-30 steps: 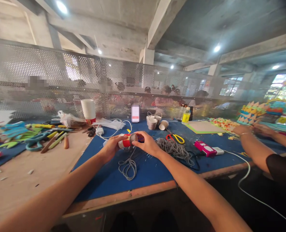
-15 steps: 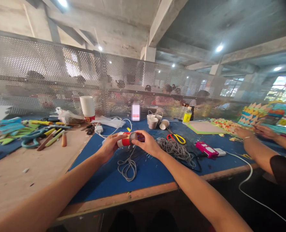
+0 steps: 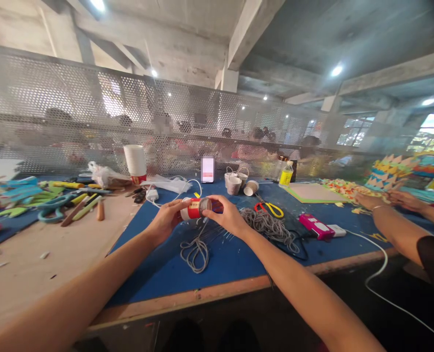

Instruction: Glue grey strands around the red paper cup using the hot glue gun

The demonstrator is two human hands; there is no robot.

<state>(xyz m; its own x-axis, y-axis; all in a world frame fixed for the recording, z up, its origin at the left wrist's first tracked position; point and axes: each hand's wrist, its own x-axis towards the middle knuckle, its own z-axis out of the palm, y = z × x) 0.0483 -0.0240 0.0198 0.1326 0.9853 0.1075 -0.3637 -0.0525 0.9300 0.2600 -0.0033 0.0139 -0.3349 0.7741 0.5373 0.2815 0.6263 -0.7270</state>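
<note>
The left hand [image 3: 166, 218] grips the white end of a red-and-white cup [image 3: 194, 209], which lies sideways between both hands above the desk [image 3: 154, 271]. The right hand [image 3: 227, 215] clasps its grey-wrapped end, left of a grey cord heap [image 3: 268, 226].

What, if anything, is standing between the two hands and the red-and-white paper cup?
Nothing visible stands between them: the left hand holds the white end of the paper cup, and the right hand grasps its grey-banded end. The loose grey cord lies lower, on the blue mat.
</note>
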